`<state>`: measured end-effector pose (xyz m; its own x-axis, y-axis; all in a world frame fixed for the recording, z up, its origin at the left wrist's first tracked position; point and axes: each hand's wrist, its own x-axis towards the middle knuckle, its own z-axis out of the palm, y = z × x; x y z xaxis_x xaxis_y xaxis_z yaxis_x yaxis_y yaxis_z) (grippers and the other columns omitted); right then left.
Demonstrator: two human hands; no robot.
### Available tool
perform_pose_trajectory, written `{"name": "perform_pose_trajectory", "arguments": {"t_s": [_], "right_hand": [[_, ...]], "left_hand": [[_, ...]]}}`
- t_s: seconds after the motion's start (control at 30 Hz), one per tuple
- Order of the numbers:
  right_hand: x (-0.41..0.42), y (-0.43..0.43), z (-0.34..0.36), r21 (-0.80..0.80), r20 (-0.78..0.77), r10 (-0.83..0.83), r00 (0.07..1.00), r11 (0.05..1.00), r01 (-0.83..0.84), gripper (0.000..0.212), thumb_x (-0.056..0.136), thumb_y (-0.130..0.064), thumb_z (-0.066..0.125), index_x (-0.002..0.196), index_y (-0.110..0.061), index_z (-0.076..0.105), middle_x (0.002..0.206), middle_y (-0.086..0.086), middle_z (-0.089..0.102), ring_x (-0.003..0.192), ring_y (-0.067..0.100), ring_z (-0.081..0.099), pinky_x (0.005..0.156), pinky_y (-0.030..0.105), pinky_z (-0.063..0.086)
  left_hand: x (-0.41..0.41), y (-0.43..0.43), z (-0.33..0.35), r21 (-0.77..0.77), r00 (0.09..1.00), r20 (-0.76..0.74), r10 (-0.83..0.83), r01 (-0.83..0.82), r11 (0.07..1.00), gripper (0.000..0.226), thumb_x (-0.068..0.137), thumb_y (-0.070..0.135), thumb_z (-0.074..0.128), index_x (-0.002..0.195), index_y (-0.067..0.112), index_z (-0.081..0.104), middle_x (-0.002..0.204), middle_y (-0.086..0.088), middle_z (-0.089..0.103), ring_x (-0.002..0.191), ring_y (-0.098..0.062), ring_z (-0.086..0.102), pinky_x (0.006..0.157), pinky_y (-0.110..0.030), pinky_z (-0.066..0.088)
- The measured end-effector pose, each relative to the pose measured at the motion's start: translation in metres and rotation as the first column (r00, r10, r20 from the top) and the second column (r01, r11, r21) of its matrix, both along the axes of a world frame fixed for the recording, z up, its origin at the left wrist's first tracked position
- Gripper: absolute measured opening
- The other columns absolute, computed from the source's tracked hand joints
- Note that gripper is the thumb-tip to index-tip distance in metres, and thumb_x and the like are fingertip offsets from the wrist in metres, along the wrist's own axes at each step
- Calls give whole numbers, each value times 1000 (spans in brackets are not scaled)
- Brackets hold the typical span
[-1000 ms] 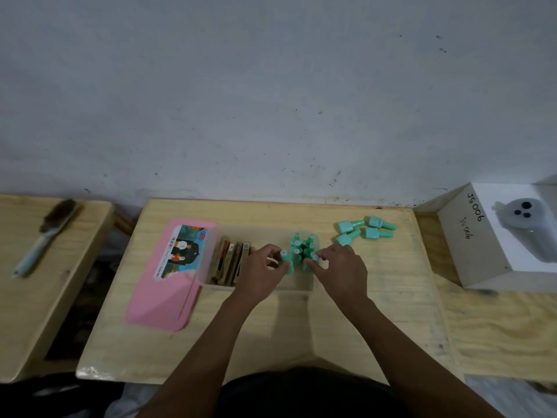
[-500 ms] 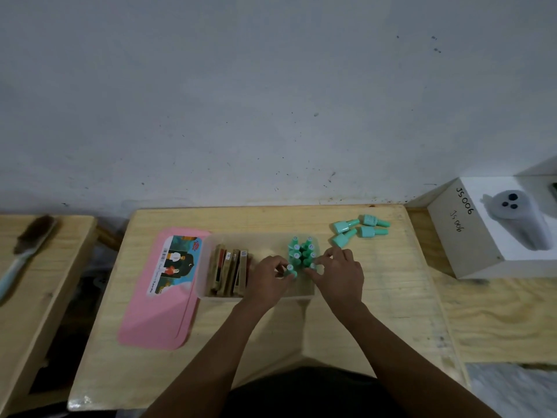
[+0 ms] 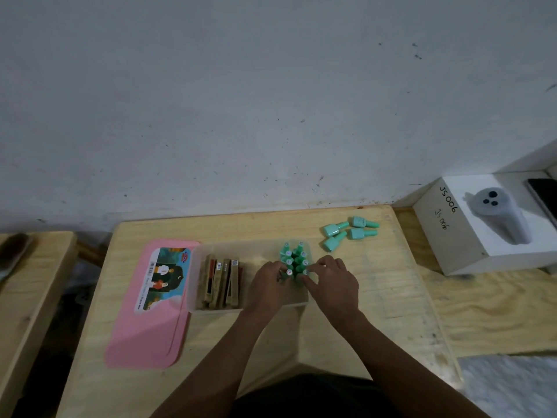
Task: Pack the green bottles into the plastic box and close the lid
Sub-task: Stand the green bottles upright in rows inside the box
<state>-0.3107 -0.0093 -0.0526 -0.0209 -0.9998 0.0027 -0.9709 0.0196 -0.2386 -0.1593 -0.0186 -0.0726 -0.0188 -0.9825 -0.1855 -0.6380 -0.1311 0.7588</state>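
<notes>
The left hand (image 3: 268, 285) and right hand (image 3: 334, 282) each pinch a cap in the nearest row of upright green bottles (image 3: 294, 257) at the right end of the plastic box (image 3: 211, 309). Four loose bottles (image 3: 349, 232) lie on the table (image 3: 376, 297) beyond (apart from the box); the pink lid (image 3: 150, 312) lies flat just left of it

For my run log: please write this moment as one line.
step: packing | left hand: pinches bottle in box | right hand: pinches next bottle | loose bottles: four on table | lid: off, left of box
</notes>
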Motion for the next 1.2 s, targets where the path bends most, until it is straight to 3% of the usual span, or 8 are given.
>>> {"name": "perform_pose_trajectory", "arguments": {"t_s": [0.3, 0.53, 0.63, 0.73, 0.83, 1.03, 1.1, 1.2], "right_hand": [[-4, 3, -6, -29, 14, 26, 1000, 999, -26, 20, 79, -41, 73, 94, -28, 76, 94, -4, 67, 82, 18, 62, 53, 27, 45], [-12, 1, -5, 37, 107, 63, 992, 997, -67, 27, 84, -43, 66, 108, -32, 69, 104, -5, 63, 95, 16, 60, 61, 29, 48], [-22, 2, -1, 81, 180, 71, 981, 993, -87, 33, 87, -50, 58, 117, -37, 62, 110, -13, 60, 96, 8, 58, 65, 25, 47], [-40, 2, 7, 82, 239, 7, 971, 996, -27, 33, 89, -51, 57, 120, -39, 60, 111, -18, 58, 86, 0, 58, 64, 19, 44], [-68, -1, 13, 82, 272, -80, 959, 995, 59, 30, 90, -45, 59, 119, -37, 61, 106, -17, 60, 79, -1, 58, 61, 17, 44], [-134, -14, 10, 202, 269, -229, 935, 963, 178, 28, 91, -35, 61, 119, -37, 62, 108, -16, 62, 78, -1, 58, 62, 21, 45], [-153, -18, 6, 227, 268, -243, 932, 956, 184, 29, 91, -32, 62, 119, -35, 62, 111, -12, 63, 80, 2, 59, 66, 24, 48], [-176, -30, -1, 275, 261, -229, 938, 949, 155, 31, 91, -32, 62, 122, -33, 61, 117, -9, 62, 85, 5, 58, 69, 25, 47]], "left_hand": [[-3, 1, -3, -3, 1000, 9, 27, -27, 1000, 18, 85, 23, 64, 103, 18, 66, 97, 0, 67, 79, -9, 55, 66, -23, 40], [-2, 7, 1, -35, 999, 29, 43, -42, 998, 20, 85, 27, 66, 105, 24, 64, 87, 8, 63, 79, -11, 61, 61, -23, 41], [-2, 11, 6, -100, 995, 65, 74, -68, 993, 22, 83, 32, 68, 102, 26, 60, 81, 10, 60, 71, -9, 58, 58, -26, 45], [-7, 15, 15, -238, 994, 76, 84, -64, 969, 19, 83, 31, 67, 100, 24, 61, 79, 13, 58, 70, -5, 56, 57, -16, 41], [-22, 13, 27, -301, 1000, 16, 13, -7, 954, 15, 83, 30, 67, 95, 22, 63, 82, 13, 61, 72, -2, 57, 61, -9, 41], [-75, -13, 49, -259, 979, -89, -186, 157, 953, 11, 86, 32, 63, 96, 26, 65, 81, 14, 62, 72, -5, 58, 62, -23, 50], [-94, -27, 50, -200, 972, -18, -232, 224, 954, 23, 87, 36, 61, 107, 26, 63, 90, 11, 61, 77, -5, 56, 64, -24, 47], [-116, -54, 41, -11, 918, 184, -351, 358, 934, 50, 88, 41, 56, 134, 22, 48, 129, 1, 54, 114, -17, 53, 89, -35, 49]]}}
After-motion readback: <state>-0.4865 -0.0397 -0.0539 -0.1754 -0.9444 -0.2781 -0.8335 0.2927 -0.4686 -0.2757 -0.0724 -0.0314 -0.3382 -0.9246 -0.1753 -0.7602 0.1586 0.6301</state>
